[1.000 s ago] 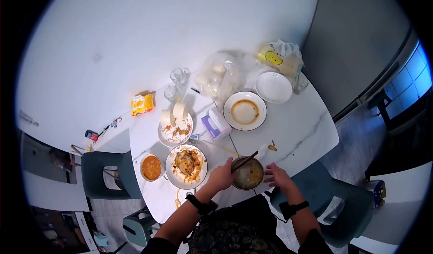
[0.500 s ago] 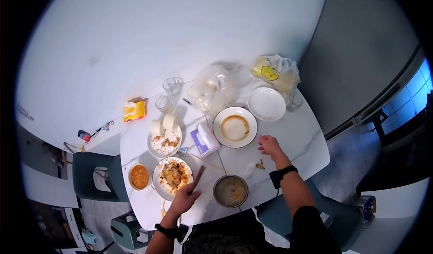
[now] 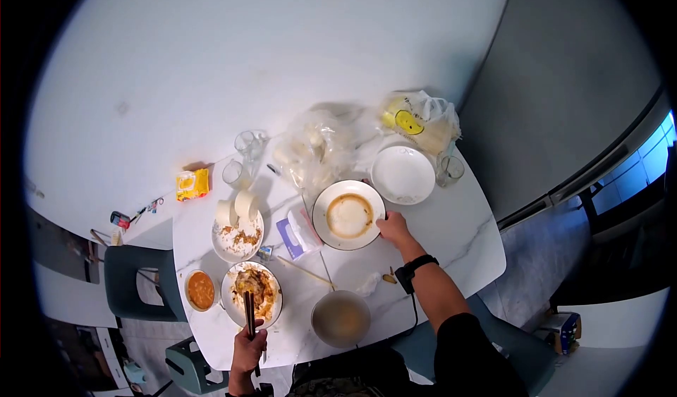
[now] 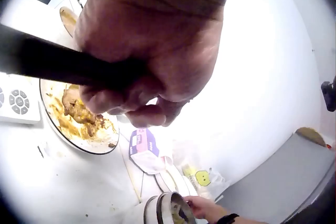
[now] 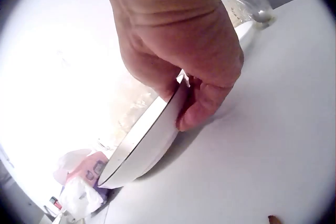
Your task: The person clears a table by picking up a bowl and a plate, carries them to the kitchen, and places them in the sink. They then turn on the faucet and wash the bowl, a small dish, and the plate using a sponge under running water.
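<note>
My left hand (image 3: 248,347) grips a pair of dark chopsticks (image 3: 249,311), which loom dark and close in the left wrist view. Their tips lie over a white plate with leftover food (image 3: 230,311) in brown sauce. Fingers and thumb of my right hand (image 3: 395,228) pinch the right rim of a white, dark-edged dish (image 3: 349,217) with a brown sauce ring inside. The right wrist view shows that dish's outer side (image 5: 149,153), with thumb inside the rim and fingers underneath. A metal bowl (image 3: 340,319) with cloudy liquid stands near the front edge, between my arms.
Behind are a clear bag of pale buns (image 3: 314,150), a white plate (image 3: 403,176), a lemon-print bag (image 3: 422,118) and glasses (image 3: 236,175). Left stand a cup of orange-brown soup (image 3: 200,290) and a plate with scraps (image 3: 227,245). A tissue pack (image 3: 299,233) lies centrally.
My left hand has moved left with the chopsticks, from the metal bowl to the food plate. My right hand has left the bowl's side, reached forward and taken the sauce-ringed dish's rim.
</note>
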Demonstrator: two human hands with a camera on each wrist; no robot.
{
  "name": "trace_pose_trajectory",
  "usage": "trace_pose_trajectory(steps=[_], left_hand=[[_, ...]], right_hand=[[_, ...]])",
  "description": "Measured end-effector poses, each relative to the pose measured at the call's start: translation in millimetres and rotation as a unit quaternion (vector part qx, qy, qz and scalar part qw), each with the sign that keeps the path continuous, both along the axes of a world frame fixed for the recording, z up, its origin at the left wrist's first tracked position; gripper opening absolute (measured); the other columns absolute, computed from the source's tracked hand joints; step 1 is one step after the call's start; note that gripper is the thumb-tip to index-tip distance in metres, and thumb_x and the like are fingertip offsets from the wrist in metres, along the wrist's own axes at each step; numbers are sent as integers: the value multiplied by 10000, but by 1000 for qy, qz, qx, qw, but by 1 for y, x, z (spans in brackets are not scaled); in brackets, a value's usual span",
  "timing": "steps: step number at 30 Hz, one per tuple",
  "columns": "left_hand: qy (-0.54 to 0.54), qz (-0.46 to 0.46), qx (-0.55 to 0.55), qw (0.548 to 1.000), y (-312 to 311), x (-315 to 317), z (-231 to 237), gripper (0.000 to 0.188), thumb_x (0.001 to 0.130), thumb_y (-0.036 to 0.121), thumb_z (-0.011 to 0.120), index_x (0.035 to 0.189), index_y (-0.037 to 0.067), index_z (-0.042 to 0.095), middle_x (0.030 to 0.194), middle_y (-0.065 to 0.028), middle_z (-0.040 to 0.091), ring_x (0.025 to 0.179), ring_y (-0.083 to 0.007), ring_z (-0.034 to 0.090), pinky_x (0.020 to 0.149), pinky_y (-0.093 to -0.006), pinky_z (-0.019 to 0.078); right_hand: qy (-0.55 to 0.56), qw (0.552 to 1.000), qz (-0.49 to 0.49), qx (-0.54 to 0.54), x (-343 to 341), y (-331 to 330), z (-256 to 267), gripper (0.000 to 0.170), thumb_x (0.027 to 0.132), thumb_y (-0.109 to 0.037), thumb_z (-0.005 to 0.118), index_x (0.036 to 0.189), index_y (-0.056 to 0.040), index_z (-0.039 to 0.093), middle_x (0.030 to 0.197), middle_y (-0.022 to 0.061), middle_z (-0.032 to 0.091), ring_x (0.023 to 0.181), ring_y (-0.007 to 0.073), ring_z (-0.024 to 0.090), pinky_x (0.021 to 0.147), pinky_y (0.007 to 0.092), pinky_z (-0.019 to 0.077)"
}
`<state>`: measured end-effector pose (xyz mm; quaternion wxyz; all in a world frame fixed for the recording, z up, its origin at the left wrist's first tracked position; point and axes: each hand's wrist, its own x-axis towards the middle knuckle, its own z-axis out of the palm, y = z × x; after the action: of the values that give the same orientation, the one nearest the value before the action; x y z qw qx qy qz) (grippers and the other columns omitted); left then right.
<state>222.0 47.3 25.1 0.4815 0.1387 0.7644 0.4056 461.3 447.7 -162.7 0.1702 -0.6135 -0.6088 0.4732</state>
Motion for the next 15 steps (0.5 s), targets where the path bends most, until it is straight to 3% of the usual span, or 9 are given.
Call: trace_pose_trajectory(steps=[3,6,11,15], left_hand=[[4,-4,5,1000,2,-1,-2,322,897,115,595,1179,-23,526,631,17,519,520,-68,465,484,-219,371],[7,-6,6,1000,8,-3,2,324,900,121,592,1184,-19,526,633,16,520,522,-67,468,482,-217,369],[15,8,-9,1000,7,-3,9,321,902,125,590,1191,-3,533,632,21,518,520,-59,462,476,-209,358],[18,24,-11,1000,9,0,14,316,901,128,594,1185,0,539,621,28,506,517,-59,457,470,-211,349]], right_hand=[[33,999,-14,-21,16,-7,44,211,811,-134,583,904,42,652,746,94,652,569,165,616,502,295,510],[123,988,-61,-70,48,5,50,226,825,-136,577,940,45,648,795,93,660,606,160,625,518,294,520],[175,975,-115,-78,84,29,68,252,859,-168,581,1032,13,607,892,72,645,729,153,637,601,300,543],[136,975,-167,-63,89,46,65,184,872,-187,579,974,-36,607,880,46,639,744,137,617,616,291,530]])
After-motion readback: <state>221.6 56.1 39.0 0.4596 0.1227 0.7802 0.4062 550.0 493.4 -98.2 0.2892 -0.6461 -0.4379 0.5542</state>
